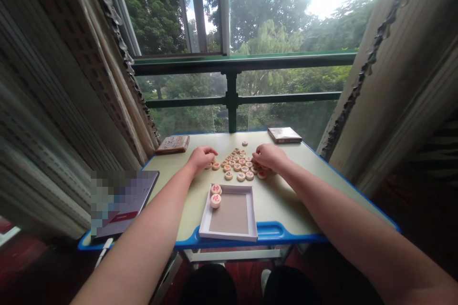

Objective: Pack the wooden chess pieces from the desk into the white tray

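Observation:
A cluster of round wooden Chinese chess pieces (242,161) with red and dark characters lies on the table between my hands. At its left edge is my left hand (202,158), fingers bent inward and slightly apart beside a few pieces. My right hand (270,156) rests at the right side of the cluster, its fingers curled down among the pieces; whatever is under them is hidden. Closer to me, a shallow white box (229,214) holds two red-marked pieces, one at its upper left corner and another piece (215,201) just below.
A lone piece (245,143) lies behind the cluster. Flat boxes stand at the back left (173,144) and back right (285,135). A partly blurred laptop-like object (129,209) is on the left, with a white cable (104,250). The table (296,209) has a blue rim; curtains flank the window.

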Available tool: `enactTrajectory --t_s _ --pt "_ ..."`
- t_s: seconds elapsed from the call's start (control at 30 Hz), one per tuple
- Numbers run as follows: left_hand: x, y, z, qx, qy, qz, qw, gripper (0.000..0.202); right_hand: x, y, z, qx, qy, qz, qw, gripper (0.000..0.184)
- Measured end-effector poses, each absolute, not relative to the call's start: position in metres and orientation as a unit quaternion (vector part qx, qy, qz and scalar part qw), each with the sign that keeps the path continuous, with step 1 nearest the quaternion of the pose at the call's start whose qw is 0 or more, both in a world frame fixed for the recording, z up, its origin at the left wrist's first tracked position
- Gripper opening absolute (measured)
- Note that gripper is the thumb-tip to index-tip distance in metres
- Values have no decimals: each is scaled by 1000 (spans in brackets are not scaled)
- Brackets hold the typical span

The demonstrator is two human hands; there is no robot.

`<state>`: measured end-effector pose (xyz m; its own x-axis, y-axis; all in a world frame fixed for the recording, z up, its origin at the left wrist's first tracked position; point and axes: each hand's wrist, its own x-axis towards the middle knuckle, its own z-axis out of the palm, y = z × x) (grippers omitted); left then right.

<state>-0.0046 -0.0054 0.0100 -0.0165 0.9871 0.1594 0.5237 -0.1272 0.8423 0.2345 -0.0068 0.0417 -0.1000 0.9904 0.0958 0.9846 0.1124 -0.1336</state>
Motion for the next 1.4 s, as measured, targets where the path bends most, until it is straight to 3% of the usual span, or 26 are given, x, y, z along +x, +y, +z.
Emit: enactTrajectory --t_s 0.17,0.27,0.43,0.63,0.83,1.17,1.4 --pt "-12 0 9 672 604 412 119 17 238 -5 40 -638 -762 15 111 32" --pt "-14 2 8 710 608 343 96 17 237 -5 37 -565 -813 8 137 30" --pt "-9 -2 8 675 619 361 175 20 232 -6 34 -540 -833 12 118 24" --pt "-6 -2 6 617 596 408 312 19 228 -9 34 -512 -845 12 156 26" --pt "-11 3 3 629 598 397 298 30 222 -12 31 -486 -860 35 152 25" --pt "-4 -16 21 636 562 332 412 41 232 -4 31 -567 -809 -16 153 23" --pt "-4 -17 20 675 563 277 387 41 232 -2 35 -618 -777 -6 120 28"
